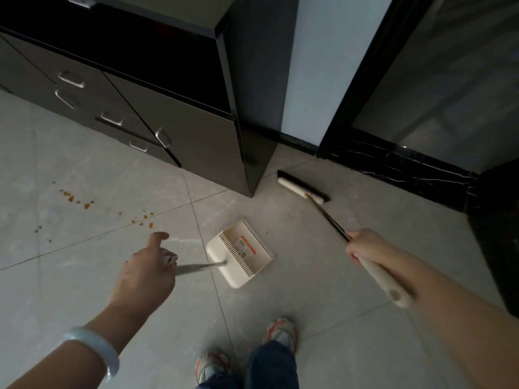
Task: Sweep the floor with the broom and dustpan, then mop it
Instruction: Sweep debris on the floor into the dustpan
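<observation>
The broom is gripped at its pale handle end by the right hand, its head resting near the cabinet corner. The dustpan lies flat on the floor, its thin metal handle held by the left hand. Both are judged light and stiff. Orange crumbs are scattered well left.

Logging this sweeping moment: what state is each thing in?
broom: head down on floor by the wall, right hand grips its handle
dustpan: flat on floor, no crumbs visible inside, left hand holds its handle
orange crumbs: scattered on tiles, unswept
cabinet doors: closed
</observation>
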### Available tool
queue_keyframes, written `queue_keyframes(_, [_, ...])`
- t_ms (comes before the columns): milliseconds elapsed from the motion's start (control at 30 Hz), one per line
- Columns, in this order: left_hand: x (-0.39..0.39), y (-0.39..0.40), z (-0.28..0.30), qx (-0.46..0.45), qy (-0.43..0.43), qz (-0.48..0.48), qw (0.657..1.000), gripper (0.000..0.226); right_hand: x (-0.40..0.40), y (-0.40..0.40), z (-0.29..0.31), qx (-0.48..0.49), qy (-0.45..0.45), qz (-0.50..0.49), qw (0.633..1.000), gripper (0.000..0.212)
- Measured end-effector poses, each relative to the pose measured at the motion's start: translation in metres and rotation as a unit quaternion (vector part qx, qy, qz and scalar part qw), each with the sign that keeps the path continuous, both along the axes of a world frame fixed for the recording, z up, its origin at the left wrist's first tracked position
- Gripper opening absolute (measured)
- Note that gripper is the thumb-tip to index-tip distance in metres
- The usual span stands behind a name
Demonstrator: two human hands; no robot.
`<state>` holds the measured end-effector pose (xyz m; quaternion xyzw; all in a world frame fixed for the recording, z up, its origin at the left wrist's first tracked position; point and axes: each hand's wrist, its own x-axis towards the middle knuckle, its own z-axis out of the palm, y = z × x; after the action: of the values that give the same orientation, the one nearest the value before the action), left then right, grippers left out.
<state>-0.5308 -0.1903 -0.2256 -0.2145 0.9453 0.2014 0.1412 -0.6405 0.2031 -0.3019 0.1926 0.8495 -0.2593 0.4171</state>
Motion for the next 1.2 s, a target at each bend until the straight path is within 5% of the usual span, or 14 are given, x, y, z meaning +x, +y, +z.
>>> queue_keyframes(133, [-0.008,-0.001,-0.001,-0.003,-0.002,-0.005,1.000,0.047,0.014,0.014,0.043,-0.018,-0.007,-0.028,0.999,0.045])
queue_keyframes(267, [-0.011,-0.003,-0.003,0.005,-0.002,0.005,1.000,0.046,-0.026,-0.007,0.019,0.059,0.035,0.032,0.997,0.054])
queue_keyframes(400, [-0.005,-0.005,-0.005,0.002,0.005,0.003,1.000,0.046,-0.058,-0.037,-0.013,0.023,0.050,0.004,0.998,0.064])
queue_keyframes(667, [-0.001,-0.006,-0.007,0.005,0.007,-0.006,1.000,0.048,0.064,-0.018,0.024,0.049,-0.024,0.154,0.987,0.074])
queue_keyframes(800, [-0.005,-0.002,-0.005,0.009,0.002,-0.009,1.000,0.050,0.088,0.010,0.050,0.038,-0.018,0.076,0.996,0.075])
queue_keyframes(1033, [-0.004,-0.001,-0.003,0.003,0.000,-0.005,1.000,0.049,0.056,-0.016,0.008,0.063,0.064,0.004,0.996,0.067])
queue_keyframes(1200, [-0.003,0.006,0.000,-0.002,0.000,-0.007,1.000,0.048,0.104,-0.049,-0.007,0.007,0.004,-0.060,0.998,0.048])
